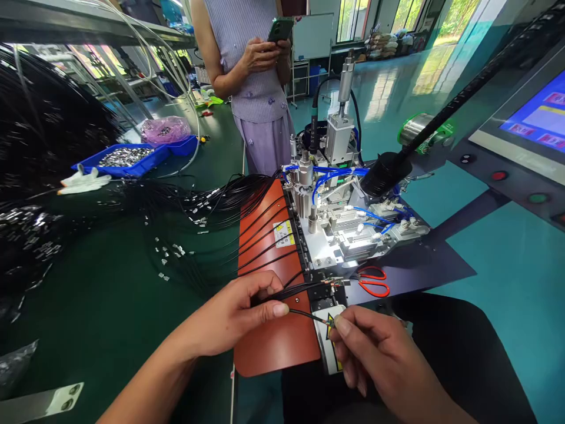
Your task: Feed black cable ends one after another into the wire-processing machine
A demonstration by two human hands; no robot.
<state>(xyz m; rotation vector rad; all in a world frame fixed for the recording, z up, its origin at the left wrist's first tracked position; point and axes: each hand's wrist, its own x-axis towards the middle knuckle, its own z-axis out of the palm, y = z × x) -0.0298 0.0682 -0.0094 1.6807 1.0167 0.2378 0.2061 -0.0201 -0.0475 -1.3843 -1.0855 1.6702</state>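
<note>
My left hand is closed round several black cables above the orange-red plate. One cable runs out from under its thumb towards the right. At that cable's tip, my right hand pinches a small metal connector between thumb and forefinger. The other held cables end in bare copper and metal tips beside the machine's front edge. More black cables lie in spaced slots across the plate, left of the metal machine.
Red-handled scissors lie right of the machine. A blue tray of metal parts, a white glove and cable bundles are on the left. A person stands behind, holding a phone. A control screen is at right.
</note>
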